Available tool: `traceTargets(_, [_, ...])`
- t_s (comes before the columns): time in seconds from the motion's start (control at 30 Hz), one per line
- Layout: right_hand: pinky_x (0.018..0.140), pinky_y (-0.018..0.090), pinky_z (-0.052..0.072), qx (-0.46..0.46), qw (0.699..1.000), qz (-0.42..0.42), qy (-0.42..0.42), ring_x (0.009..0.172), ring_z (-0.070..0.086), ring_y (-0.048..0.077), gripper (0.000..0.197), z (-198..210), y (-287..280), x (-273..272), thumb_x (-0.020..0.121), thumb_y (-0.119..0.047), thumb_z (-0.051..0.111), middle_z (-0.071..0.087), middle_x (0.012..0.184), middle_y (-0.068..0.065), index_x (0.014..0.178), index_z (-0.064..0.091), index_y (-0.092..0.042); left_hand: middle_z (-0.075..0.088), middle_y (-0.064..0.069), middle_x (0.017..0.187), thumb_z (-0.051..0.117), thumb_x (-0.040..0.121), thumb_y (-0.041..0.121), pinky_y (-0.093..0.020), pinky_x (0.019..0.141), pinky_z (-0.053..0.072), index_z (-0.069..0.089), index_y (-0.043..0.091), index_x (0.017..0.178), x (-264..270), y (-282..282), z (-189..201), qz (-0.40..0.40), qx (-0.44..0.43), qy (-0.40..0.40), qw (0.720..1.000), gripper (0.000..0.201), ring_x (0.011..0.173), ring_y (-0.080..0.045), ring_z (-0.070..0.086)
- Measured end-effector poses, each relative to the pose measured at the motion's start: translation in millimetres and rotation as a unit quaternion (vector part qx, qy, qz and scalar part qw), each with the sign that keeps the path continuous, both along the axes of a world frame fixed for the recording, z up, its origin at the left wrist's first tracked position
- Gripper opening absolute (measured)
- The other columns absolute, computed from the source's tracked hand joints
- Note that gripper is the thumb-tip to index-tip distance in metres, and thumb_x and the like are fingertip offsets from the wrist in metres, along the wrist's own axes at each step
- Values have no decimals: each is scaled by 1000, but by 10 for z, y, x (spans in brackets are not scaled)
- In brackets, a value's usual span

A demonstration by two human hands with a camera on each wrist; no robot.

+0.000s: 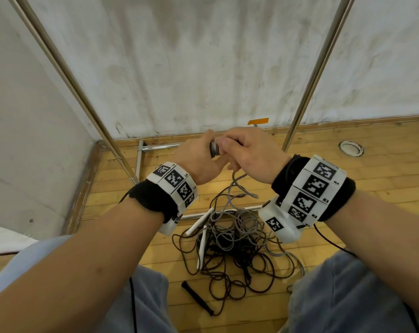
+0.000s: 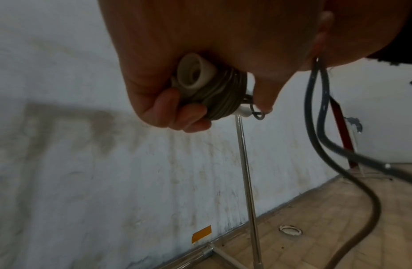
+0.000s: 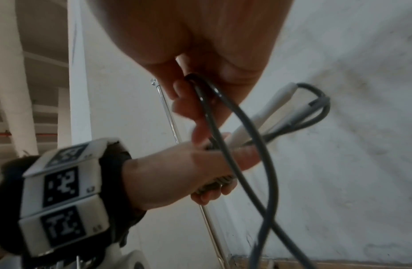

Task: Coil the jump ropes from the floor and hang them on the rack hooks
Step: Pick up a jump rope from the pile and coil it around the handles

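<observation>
My left hand (image 1: 199,155) grips two white jump-rope handles (image 2: 193,76) with grey rope wound tightly round them (image 2: 223,94). The handles' far ends (image 3: 276,103) stick out past the fist in the right wrist view. My right hand (image 1: 249,152) is close against the left and pinches a loop of the grey rope (image 3: 214,102), which trails down (image 1: 237,186) to the pile. A tangle of grey and dark brown ropes (image 1: 235,243) lies on the wooden floor below my hands, with white handles (image 1: 200,222) and a black handle (image 1: 196,296) in it.
Two slanting chrome rack poles (image 1: 67,75) (image 1: 316,75) rise either side of my hands, with the rack's base bars (image 1: 155,147) on the floor. A stained white wall (image 1: 203,68) stands behind, with orange tape (image 1: 258,121) at its foot. A round floor fitting (image 1: 350,148) is at right.
</observation>
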State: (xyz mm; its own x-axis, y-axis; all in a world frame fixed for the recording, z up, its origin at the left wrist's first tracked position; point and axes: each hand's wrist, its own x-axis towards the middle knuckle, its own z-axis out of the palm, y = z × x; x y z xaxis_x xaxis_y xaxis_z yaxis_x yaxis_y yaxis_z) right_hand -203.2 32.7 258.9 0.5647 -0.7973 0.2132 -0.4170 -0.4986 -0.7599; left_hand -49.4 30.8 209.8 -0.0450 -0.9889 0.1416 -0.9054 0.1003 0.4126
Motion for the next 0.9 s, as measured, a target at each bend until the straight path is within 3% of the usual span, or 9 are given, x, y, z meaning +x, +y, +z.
traceTargets(0.1, [48,9,34,-22,999,-23,10,50,49,-4,35,-31,30,-3,97,-27,45,51,50,-27,63,52,-24,61,4,80,52,88,44,-27,56,37,50,21,104,53,-33,-70,17,-4,-20,1000,28,70,-19,57])
traceTargets(0.13, [47,10,32,-19,999,-28,10,47,47,-4,35,-45,23,-4,97,-27,46,49,47,-28,64,54,-22,62,2,82,52,88,41,-28,58,38,51,21,109,70,-39,-83,21,-4,-29,999,28,72,-20,57])
traceTargets(0.27, [45,16,25,-5,999,-37,20,43,39,1,31,-86,-26,-21,95,-25,49,42,43,-11,67,60,-20,63,-1,88,49,90,37,-31,58,40,49,21,108,111,-44,-113,44,-3,-94,995,24,73,-23,57])
traceTargets(0.37, [43,15,28,-5,997,-83,8,41,37,3,32,-111,-48,-6,94,-22,50,38,43,-10,69,63,-6,60,-4,90,50,89,33,-31,55,32,48,20,107,89,-38,-134,44,-27,-148,988,23,71,-24,53])
traceTargets(0.47, [42,13,29,-26,992,-121,19,39,38,3,36,-65,-139,-12,95,-24,48,38,44,-9,68,61,-4,56,-5,95,51,89,31,-33,60,32,50,20,115,42,-26,-134,22,-39,-171,984,28,82,-25,51])
traceTargets(0.57, [46,22,28,-62,984,-150,69,45,37,10,39,-4,-287,-105,96,-31,47,41,50,-5,68,61,-8,50,-1,91,53,89,31,-33,61,29,53,22,114,7,-10,-117,-5,-61,-154,986,27,80,-19,40])
traceTargets(0.7, [52,30,34,-68,980,-150,112,53,41,19,43,26,-432,-252,95,-37,47,48,57,6,78,65,-2,55,1,93,56,85,30,-31,62,31,57,24,113,-44,44,-82,-56,-78,-112,989,29,86,-23,51])
traceTargets(0.8, [51,30,31,-52,981,-144,116,53,37,18,48,51,-480,-303,94,-39,49,42,58,8,81,62,5,61,-2,85,60,79,25,-30,58,37,64,19,105,-73,101,-11,-99,-120,-74,985,27,76,-27,55])
traceTargets(0.9, [41,20,26,-10,988,-123,95,40,29,9,46,115,-510,-379,92,-41,52,32,43,-6,72,63,0,61,-2,72,57,71,23,-31,51,41,66,13,91,-76,157,118,-146,-150,-24,978,24,61,-28,53])
